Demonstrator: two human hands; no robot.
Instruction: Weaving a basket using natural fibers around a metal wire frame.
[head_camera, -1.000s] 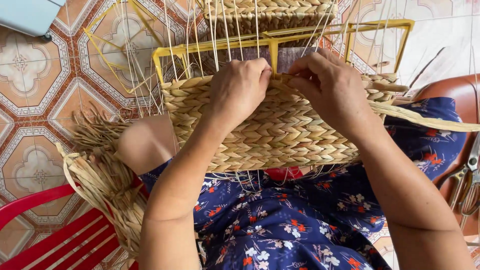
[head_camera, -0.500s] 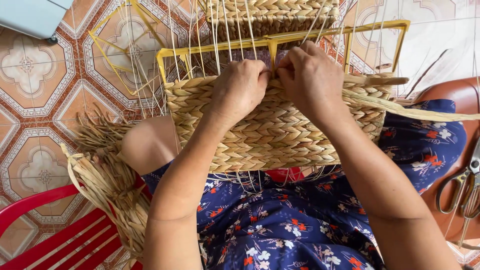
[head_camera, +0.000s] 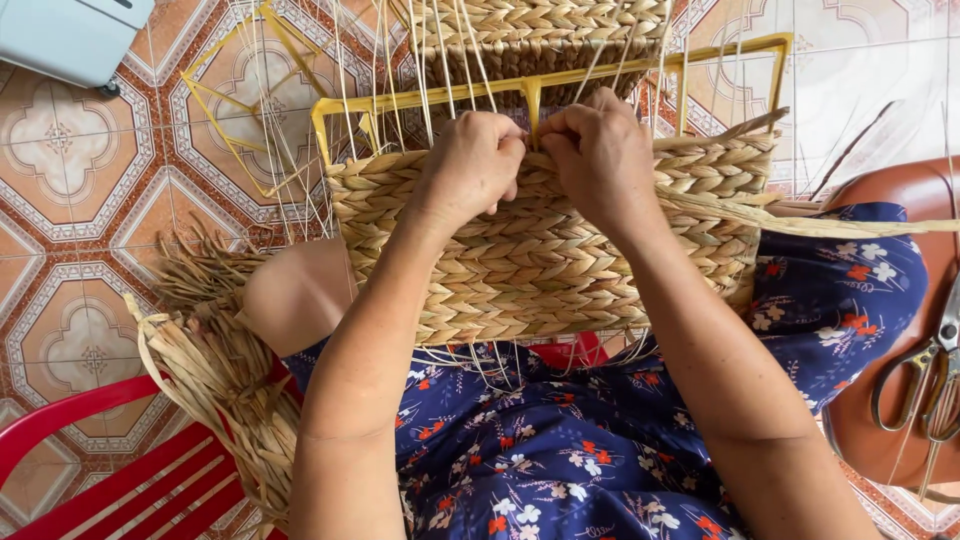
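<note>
Hands first. I see the left hand (head_camera: 470, 160) curled into a fist at the top edge of the woven panel (head_camera: 540, 260), its fingers pinching straw there; which strand it grips I cannot tell. I see the right hand (head_camera: 600, 155) just beside it, knuckles nearly touching the left, fingers bent and clamped on straw at the same rim, right against the upright bar of the yellow frame (head_camera: 745, 45). Both hands are closed, none slack.

Woven panel: braided straw in herringbone rows, standing across the lap, wrapped on the yellow frame, whose top rail shows above the hands. Thin stiff spokes rise through the weave past the rail. One loose strand (head_camera: 830, 222) runs out flat to the right from under the right hand.

Beyond the rail I note a second woven piece (head_camera: 545, 30), same braid, at the top edge of view. Below the panel: dark blue flowered dress (head_camera: 560, 450). Left of the knee, a bundle of dry straw (head_camera: 215, 360) lies over a red plastic chair (head_camera: 120, 480). At right, scissors (head_camera: 925, 385) rest on a brown seat (head_camera: 890, 200). Floor is patterned tile (head_camera: 90, 200).
</note>
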